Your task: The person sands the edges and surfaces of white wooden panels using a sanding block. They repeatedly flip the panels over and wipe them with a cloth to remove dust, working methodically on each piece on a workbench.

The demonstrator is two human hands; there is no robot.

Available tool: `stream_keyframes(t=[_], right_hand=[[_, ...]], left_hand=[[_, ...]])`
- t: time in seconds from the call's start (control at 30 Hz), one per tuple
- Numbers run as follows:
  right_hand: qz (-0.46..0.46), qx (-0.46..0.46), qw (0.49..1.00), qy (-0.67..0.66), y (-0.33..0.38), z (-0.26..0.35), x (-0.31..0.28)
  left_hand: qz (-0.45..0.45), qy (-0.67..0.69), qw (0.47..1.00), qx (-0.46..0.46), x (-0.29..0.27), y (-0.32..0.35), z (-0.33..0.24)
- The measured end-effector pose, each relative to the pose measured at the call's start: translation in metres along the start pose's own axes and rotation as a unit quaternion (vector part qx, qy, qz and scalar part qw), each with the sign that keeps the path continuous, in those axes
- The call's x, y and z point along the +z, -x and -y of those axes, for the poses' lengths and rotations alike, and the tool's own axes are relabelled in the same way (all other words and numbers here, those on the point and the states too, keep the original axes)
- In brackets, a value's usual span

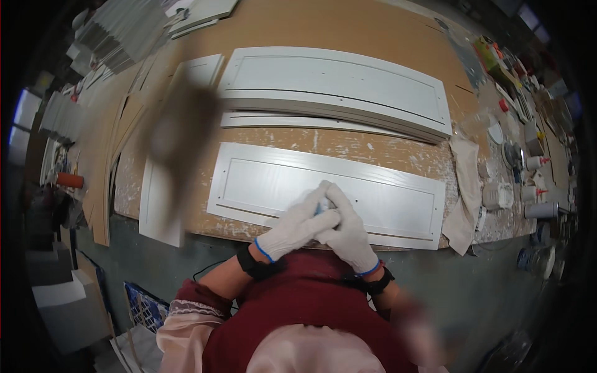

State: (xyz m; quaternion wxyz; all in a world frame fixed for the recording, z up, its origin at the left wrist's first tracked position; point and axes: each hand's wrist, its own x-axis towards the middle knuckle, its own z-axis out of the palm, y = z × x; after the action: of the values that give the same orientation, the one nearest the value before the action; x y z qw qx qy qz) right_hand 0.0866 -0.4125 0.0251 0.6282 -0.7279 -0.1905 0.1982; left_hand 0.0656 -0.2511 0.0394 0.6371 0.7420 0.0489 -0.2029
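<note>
My left hand (295,225) and my right hand (349,233), both in white knit gloves, meet over the near edge of a white framed panel (373,189). Their fingers are closed together, fingertips touching. A small bluish thing (321,207) shows between them, mostly hidden by the gloves, too little of it visible to name. The panel lies flat, with a grooved border and small dark holes on its face.
Beyond lies a stack of similar white panels (336,78) on the paint-spotted, cardboard-covered table (317,138). A beige cloth (464,193) hangs over the right side, near bottles and jars (497,196). Another white board (155,202) stands left, behind a dark blur.
</note>
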Motion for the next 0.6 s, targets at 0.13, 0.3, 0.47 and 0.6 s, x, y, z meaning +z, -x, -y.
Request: stream_keyframes(t=[0.13, 0.3, 0.47, 0.6], right_hand=[[-0.001, 0.163, 0.968, -0.191, 0.033, -0.001, -0.014], [-0.155, 0.153, 0.940, -0.262, 0.078, -0.026, -0.043], [-0.248, 0.142, 0.926, -0.246, 0.106, -0.019, -0.048], [-0.300, 0.133, 0.912, -0.245, 0.122, -0.004, -0.056]], left_hand=[[0.053, -0.250, 0.962, 0.093, -0.003, 0.016, 0.005], [-0.009, -0.534, 0.802, 0.268, -0.020, 0.030, 0.045], [-0.122, -0.561, 0.755, 0.316, -0.005, 0.023, 0.078], [-0.137, -0.565, 0.763, 0.285, 0.013, 0.037, 0.092]])
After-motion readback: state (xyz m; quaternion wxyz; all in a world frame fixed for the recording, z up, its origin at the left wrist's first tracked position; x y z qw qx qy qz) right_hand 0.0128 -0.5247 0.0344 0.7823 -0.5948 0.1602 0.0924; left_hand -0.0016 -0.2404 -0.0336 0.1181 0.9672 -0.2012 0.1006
